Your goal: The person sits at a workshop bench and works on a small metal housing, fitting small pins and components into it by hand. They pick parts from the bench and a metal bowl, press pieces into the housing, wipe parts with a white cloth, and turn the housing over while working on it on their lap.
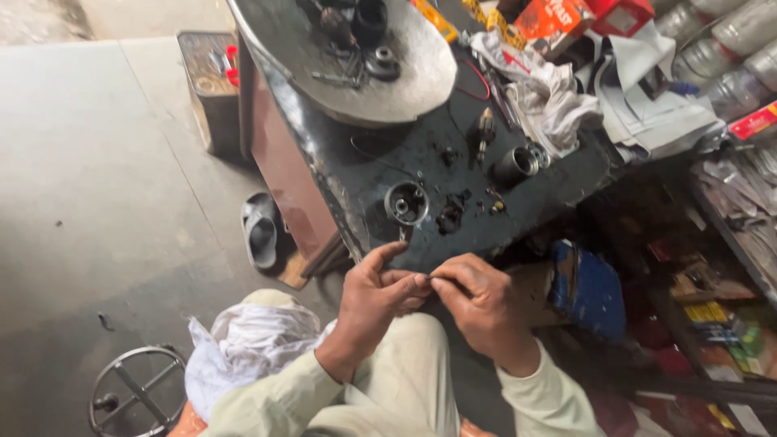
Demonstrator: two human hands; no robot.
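A tiny part (430, 279), too small to identify, is pinched between both hands just off the workbench's (558, 190) near edge. Left hand (374, 293) and right hand (477, 301) each grip it by the fingertips. A small metal cup (405, 202) and dark bits (451, 214) lie loose near that edge, so the work looks unfinished.

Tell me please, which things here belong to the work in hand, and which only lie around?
In hand:
left hand and right hand, fingertips pinching something too small to identify
round metal cup part on the black workbench, nearest the hands

Lying about:
white rags
grey sandal
metal pan
blue box
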